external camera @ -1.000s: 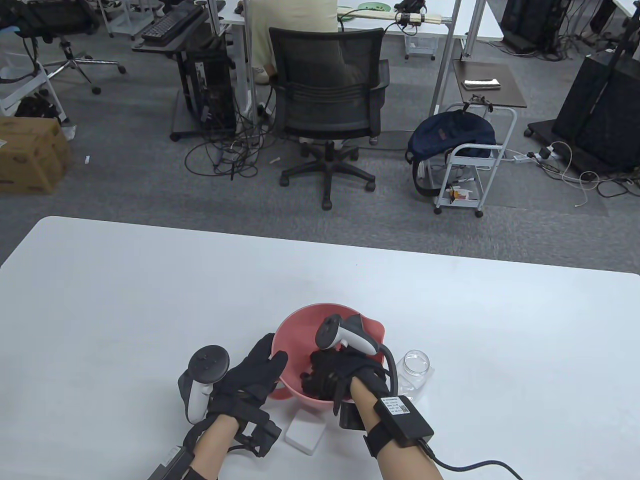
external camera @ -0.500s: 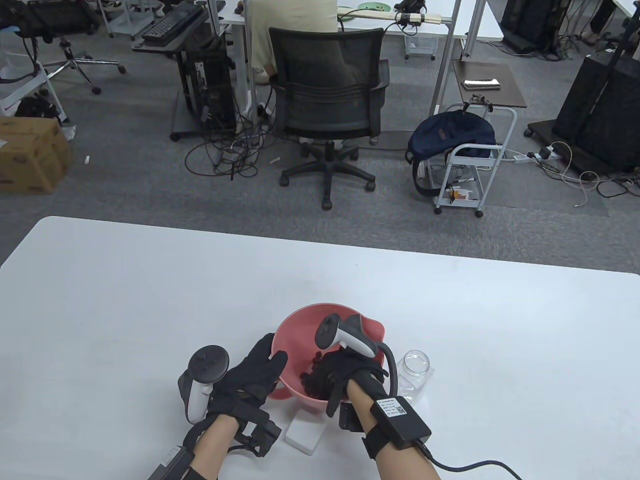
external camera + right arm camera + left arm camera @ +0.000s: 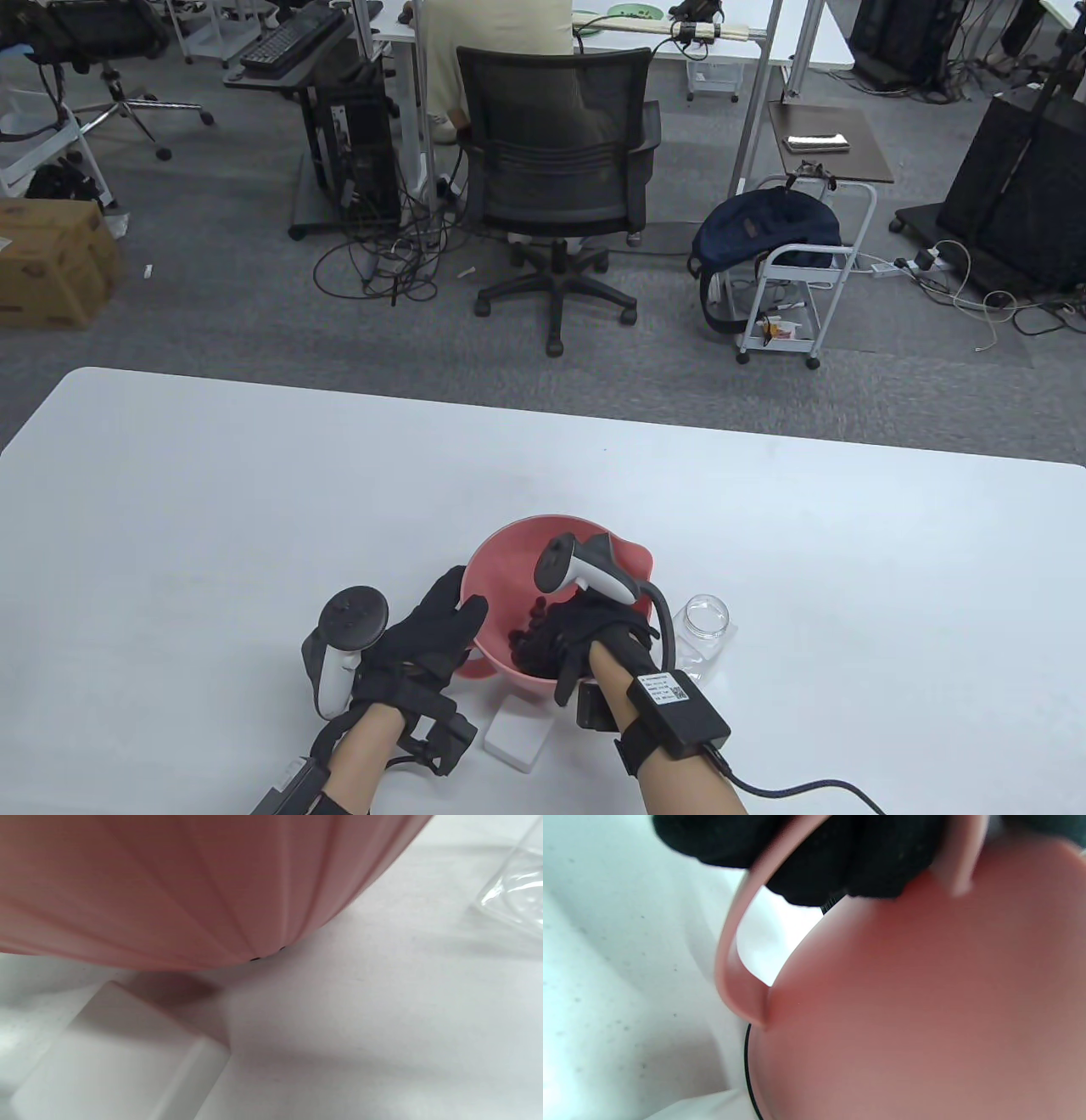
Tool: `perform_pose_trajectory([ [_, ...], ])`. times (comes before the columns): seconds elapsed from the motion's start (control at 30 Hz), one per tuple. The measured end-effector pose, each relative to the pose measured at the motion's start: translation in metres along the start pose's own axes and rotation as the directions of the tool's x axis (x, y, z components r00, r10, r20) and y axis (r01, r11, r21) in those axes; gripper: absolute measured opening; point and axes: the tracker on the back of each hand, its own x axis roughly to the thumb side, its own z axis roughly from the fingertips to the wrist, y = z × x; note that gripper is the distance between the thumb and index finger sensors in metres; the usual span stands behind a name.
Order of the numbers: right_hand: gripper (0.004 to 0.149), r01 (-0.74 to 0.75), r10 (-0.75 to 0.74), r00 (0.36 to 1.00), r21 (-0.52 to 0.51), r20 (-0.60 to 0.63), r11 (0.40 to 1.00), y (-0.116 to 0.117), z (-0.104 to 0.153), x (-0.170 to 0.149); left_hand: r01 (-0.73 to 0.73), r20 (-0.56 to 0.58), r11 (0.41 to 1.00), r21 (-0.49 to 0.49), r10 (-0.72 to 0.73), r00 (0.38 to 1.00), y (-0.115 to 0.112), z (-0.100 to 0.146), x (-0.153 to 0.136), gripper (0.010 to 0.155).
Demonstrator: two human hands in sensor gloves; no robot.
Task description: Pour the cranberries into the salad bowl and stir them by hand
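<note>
The pink salad bowl (image 3: 509, 556) stands near the table's front edge. Its outer wall fills the left wrist view (image 3: 925, 1005) and the top of the right wrist view (image 3: 191, 878). My left hand (image 3: 458, 607) holds the bowl's left rim, thumb over the edge; the gloved fingers (image 3: 840, 861) wrap its handle loop. My right hand (image 3: 543, 645) reaches down inside the bowl, fingers loosely bent among the dark cranberries (image 3: 528, 618), which it mostly hides. The clear jar (image 3: 706, 620) stands empty just right of the bowl.
A small white block (image 3: 517, 734) lies on the white table (image 3: 254, 509) just in front of the bowl, also low in the right wrist view (image 3: 110, 1056). The jar's edge (image 3: 513, 895) shows there too. Beyond the table are an office chair (image 3: 556, 153) and a seated person.
My right hand has drawn slightly back toward the near side of the bowl, uncovering a few more cranberries. The left hand and the bowl have stayed put.
</note>
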Motion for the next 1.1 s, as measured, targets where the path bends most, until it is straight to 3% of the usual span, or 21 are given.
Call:
perform_pose_trajectory([
  [0.27, 0.048, -0.002, 0.002, 1.000, 0.021, -0.001, 1.000, -0.0002, 0.0004, -0.0001, -0.004, -0.002, 1.000, -0.003, 0.004, 1.000, 0.0000, -0.0002, -0.0001, 0.076],
  [1.1, 0.062, 0.020, -0.021, 0.999, 0.024, 0.050, 1.000, -0.0004, -0.0009, -0.0008, -0.010, -0.006, 1.000, -0.012, 0.010, 1.000, 0.0002, -0.0012, -0.0004, 0.077],
])
